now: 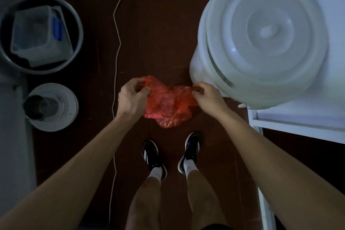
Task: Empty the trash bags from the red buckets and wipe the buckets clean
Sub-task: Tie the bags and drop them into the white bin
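Note:
A crumpled red plastic trash bag (168,104) hangs in the air in front of me, above the dark floor. My left hand (132,97) pinches its left edge with curled fingers. My right hand (207,97) pinches its right edge. The bag is stretched between the two hands and sags below them. No red bucket is in view.
A large white lidded bucket (261,43) stands on a white shelf (298,123) at the right. At the left are a grey round bin (78,30) holding a clear container, and a smaller white round container (69,106). A thin white cord (116,46) runs along the floor. My shoes (153,157) are below the bag.

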`<action>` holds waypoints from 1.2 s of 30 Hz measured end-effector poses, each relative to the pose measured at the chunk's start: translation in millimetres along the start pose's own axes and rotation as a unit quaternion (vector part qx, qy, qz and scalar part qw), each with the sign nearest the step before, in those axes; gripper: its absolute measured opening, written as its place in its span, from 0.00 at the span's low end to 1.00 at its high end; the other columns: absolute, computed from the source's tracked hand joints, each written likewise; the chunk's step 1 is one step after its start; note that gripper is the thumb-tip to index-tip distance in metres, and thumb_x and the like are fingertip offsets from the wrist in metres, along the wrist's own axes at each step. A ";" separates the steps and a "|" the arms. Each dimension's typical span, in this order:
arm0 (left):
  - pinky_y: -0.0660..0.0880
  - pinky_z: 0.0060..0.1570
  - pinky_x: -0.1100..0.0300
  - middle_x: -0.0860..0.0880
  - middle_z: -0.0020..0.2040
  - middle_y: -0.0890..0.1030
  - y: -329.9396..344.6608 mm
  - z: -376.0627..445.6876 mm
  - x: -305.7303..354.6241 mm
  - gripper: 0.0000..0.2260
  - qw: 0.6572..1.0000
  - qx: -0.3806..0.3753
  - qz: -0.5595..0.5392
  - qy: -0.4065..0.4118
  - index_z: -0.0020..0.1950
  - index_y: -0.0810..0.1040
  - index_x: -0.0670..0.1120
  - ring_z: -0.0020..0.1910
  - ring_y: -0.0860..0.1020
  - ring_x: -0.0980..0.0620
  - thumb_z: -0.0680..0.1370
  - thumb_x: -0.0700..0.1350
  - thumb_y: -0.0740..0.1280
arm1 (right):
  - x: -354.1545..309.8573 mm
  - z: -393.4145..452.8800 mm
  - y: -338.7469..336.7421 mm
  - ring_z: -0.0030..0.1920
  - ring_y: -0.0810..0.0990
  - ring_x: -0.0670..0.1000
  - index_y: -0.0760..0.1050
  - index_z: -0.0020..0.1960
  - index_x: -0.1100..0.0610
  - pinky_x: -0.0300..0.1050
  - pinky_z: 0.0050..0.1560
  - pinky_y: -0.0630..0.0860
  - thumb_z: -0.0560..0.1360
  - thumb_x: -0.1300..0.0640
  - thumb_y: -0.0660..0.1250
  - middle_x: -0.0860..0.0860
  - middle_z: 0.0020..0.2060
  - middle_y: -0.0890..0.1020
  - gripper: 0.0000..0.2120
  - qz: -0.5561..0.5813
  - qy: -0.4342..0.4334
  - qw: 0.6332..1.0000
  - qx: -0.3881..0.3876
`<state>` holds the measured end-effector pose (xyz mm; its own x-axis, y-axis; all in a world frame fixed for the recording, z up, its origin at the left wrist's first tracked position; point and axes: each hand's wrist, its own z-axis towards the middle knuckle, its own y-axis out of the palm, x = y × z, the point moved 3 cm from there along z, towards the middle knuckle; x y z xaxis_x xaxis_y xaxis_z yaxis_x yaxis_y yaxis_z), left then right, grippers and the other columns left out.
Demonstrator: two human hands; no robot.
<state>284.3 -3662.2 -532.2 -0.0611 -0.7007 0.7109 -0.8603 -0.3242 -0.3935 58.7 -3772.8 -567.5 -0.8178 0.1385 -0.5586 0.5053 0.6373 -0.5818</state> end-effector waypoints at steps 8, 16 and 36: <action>0.81 0.50 0.56 0.51 0.48 0.85 -2.4 -14.0 77.3 0.11 0.998 0.003 0.022 0.052 0.62 0.82 0.49 0.48 0.84 0.54 0.80 0.44 0.68 | -13.6 -5.6 -89.2 0.65 0.78 0.55 0.76 0.69 0.57 0.45 0.64 0.71 0.79 0.57 0.66 0.54 0.66 0.80 0.19 0.002 0.032 0.995 0.096; 0.78 0.39 0.62 0.52 0.46 0.84 29.8 1.8 130.7 0.08 0.995 0.058 0.059 0.058 0.58 0.82 0.49 0.43 0.83 0.56 0.81 0.46 0.67 | 17.3 53.6 -169.7 0.68 0.74 0.57 0.68 0.74 0.57 0.50 0.66 0.71 0.79 0.56 0.65 0.56 0.71 0.73 0.24 -0.030 0.054 0.988 0.144; 0.83 0.49 0.48 0.52 0.42 0.85 105.8 41.9 179.1 0.07 0.989 0.139 0.041 0.040 0.55 0.84 0.49 0.42 0.84 0.53 0.79 0.45 0.68 | 86.8 198.8 -244.9 0.71 0.64 0.66 0.66 0.74 0.60 0.57 0.67 0.68 0.77 0.62 0.64 0.62 0.72 0.67 0.26 -0.202 0.031 0.970 0.133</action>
<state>203.6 -3848.7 -471.0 -0.1742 -0.6824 0.7099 -0.6789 -0.4390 -0.5885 -81.3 -4067.6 -591.0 -0.9744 -0.0313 -0.2225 0.1877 0.4312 -0.8825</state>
